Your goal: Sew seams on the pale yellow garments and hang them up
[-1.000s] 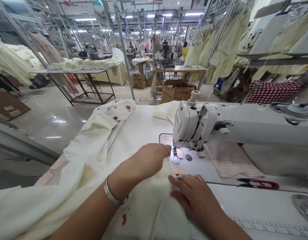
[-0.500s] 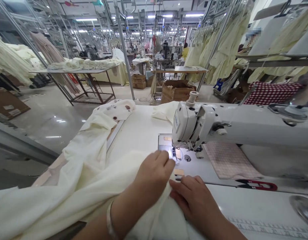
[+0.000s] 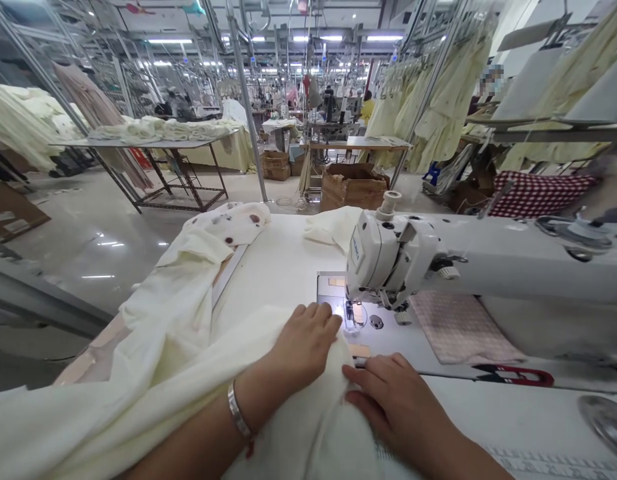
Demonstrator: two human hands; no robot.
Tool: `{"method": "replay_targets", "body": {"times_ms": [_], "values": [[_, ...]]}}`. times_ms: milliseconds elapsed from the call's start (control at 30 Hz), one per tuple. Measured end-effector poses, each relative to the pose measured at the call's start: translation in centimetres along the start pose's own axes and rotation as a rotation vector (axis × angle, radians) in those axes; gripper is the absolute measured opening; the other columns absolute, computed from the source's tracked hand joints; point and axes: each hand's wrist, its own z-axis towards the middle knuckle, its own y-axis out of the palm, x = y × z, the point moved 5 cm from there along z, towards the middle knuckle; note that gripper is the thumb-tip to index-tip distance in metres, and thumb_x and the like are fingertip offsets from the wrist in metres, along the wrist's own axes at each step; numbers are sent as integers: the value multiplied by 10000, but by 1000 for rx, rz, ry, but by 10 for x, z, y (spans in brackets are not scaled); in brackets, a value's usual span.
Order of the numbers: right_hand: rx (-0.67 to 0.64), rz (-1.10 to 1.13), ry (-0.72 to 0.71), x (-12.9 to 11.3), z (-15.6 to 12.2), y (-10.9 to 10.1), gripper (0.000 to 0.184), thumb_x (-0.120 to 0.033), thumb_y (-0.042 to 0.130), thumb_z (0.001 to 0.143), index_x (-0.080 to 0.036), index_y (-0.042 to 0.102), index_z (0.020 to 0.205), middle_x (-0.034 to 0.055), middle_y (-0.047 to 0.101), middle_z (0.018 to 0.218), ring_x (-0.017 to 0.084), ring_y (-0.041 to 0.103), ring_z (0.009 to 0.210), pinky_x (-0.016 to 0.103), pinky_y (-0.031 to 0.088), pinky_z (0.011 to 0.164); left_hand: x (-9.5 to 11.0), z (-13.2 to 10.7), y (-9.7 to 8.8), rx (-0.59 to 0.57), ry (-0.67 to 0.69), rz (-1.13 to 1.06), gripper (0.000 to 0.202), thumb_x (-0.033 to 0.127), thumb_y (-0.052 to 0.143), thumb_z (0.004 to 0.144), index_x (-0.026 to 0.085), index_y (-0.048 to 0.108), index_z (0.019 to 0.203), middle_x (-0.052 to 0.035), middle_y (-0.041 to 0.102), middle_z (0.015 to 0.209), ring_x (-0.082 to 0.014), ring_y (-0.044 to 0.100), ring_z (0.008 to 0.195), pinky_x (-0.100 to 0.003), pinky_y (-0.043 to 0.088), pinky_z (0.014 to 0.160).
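A long piece of pale cream fabric [image 3: 188,380] spreads over the left and front of the sewing table. My left hand [image 3: 305,347], a silver bangle at its wrist, lies over the fabric with curled fingers gripping it, just left of the needle area. At the cloth's right edge, the thumb and forefinger of my right hand [image 3: 401,400] close on the border; the fingertips are partly hidden. Beyond both hands is a white sewing machine [image 3: 383,257], its presser foot [image 3: 351,312] lit by a small lamp. No fabric shows under the foot.
Red-handled thread snips [image 3: 518,375] and a folded pink cloth [image 3: 463,327] lie right of my hands. A printed ruler tape [image 3: 543,463] runs along the front edge. Spotted fabric [image 3: 238,223] sits at the table's far left. Cardboard box [image 3: 353,187] and hanging garments stand behind.
My left hand has shifted slightly left and lies flatter, drawing the fabric's edge a little away from the needle. My right hand stays at the border. The view has tilted slightly.
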Motion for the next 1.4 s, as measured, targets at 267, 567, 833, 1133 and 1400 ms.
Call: {"method": "replay_targets", "body": {"times_ms": [267, 567, 833, 1133, 1400], "values": [[0, 29, 10, -1, 2, 1, 164, -209, 493, 878, -238, 579, 1014, -1, 584, 734, 165, 493, 675, 297, 282, 661, -21, -1, -25, -154, -112, -367, 288, 41, 395, 768, 208, 568, 926, -16, 631, 888, -178, 572, 831, -288, 426, 745], [30, 1, -19, 0, 0, 3, 175, -224, 485, 898, -219, 574, 1048, 10, 581, 756, 171, 473, 692, 309, 274, 681, -40, 25, -9, -235, -200, -351, 169, 362, 524, 823, 224, 619, 797, 7, 660, 796, -174, 595, 740, -240, 384, 590], [41, -154, 20, -8, -1, -3, 184, -346, 523, 864, -218, 584, 981, 29, 596, 868, 187, 483, 792, 334, 321, 681, -10, 29, -9, -85, -125, -74, 111, 188, 497, 807, 168, 605, 791, -99, 604, 882, -292, 530, 898, -425, 382, 785], [-37, -389, -58, -5, -2, 0, 267, -464, 423, 909, -259, 590, 942, -75, 552, 1234, 151, 484, 989, 317, 381, 678, -5, 21, 31, 57, 136, -10, 354, 111, 323, 726, 267, 626, 824, -34, 624, 892, -267, 569, 880, -445, 468, 772], [5, -127, -17, -7, -2, -9, 230, -361, 566, 846, -231, 558, 1035, -71, 633, 1125, 164, 497, 943, 352, 358, 783, -2, -31, 23, 163, 177, 146, 379, 353, 466, 888, 232, 512, 1244, -69, 504, 1329, -298, 450, 1206, -494, 330, 939]]}}
